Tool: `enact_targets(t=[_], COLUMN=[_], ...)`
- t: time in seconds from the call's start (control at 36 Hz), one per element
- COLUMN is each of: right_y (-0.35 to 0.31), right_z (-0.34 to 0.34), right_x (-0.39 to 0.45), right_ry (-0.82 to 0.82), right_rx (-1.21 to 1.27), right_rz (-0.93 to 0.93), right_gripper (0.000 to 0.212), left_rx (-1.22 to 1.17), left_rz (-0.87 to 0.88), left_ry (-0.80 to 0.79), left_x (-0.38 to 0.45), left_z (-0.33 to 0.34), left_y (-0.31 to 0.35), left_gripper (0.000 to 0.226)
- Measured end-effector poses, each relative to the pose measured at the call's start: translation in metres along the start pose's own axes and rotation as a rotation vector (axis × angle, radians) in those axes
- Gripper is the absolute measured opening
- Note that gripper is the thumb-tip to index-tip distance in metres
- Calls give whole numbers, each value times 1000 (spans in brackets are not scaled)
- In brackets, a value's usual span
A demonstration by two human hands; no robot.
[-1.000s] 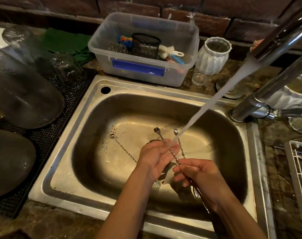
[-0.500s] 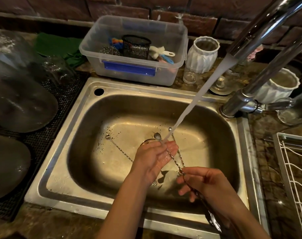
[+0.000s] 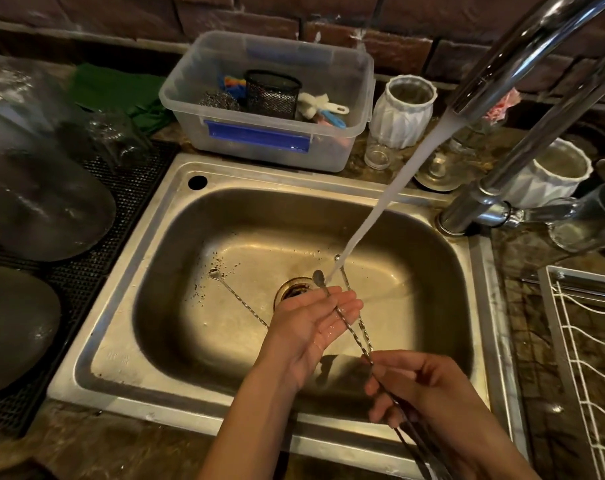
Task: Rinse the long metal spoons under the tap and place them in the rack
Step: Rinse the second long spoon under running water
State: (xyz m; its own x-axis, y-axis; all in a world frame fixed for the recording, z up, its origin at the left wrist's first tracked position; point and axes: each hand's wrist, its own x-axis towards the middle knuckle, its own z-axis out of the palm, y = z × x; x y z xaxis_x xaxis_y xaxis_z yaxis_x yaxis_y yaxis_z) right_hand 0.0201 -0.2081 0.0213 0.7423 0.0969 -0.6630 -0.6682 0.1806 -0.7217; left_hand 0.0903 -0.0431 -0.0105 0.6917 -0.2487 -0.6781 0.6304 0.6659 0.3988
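Note:
Water streams from the tap [image 3: 522,53] into the steel sink [image 3: 128,271]. My right hand [image 3: 429,400] grips the handles of two long twisted metal spoons [image 3: 353,336], their bowls pointing up under the stream. My left hand [image 3: 315,323] lies flat, palm up, under one spoon's stem, fingers straight and wet. A third long spoon [image 3: 237,297] lies on the sink floor to the left, partly hidden behind my left hand. The white wire rack [image 3: 585,341] stands at the right edge.
A clear plastic tub [image 3: 270,140] with scrubbers sits behind the sink. White ribbed cups [image 3: 403,114] and glasses stand near the tap base. Upturned glassware [image 3: 45,199] rests on a black mat at the left. The drain [image 3: 294,287] sits mid-sink.
My left hand has opened out flat under the spoon stems. My right hand has drawn back toward me along the handles.

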Motion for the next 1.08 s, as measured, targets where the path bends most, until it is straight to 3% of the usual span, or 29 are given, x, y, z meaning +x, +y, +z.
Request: enact_targets(t=[0.19,0.5,0.64,0.86,1.08], right_y=[-4,-5,-7,-10,-9], right_z=[3,3,-2,-7,1], right_x=[-1,-5,-11,-15,-3], right_ry=[68,77,82,78,83], right_rx=[-55,-139,-236,-383,-344], right_rz=[-36,-75,-70,-47,-60], right_gripper=[18,19,18,18,15], left_rx=[31,-131,-126,-28,-67], left_rz=[4,-47,-19,35,120], left_ry=[-15,-76,-16,52,109], left_x=[5,16,21,24,28], left_z=[7,0,1,1,-1], left_y=[6,10,11,11,15], left_gripper=[14,21,36,19,20])
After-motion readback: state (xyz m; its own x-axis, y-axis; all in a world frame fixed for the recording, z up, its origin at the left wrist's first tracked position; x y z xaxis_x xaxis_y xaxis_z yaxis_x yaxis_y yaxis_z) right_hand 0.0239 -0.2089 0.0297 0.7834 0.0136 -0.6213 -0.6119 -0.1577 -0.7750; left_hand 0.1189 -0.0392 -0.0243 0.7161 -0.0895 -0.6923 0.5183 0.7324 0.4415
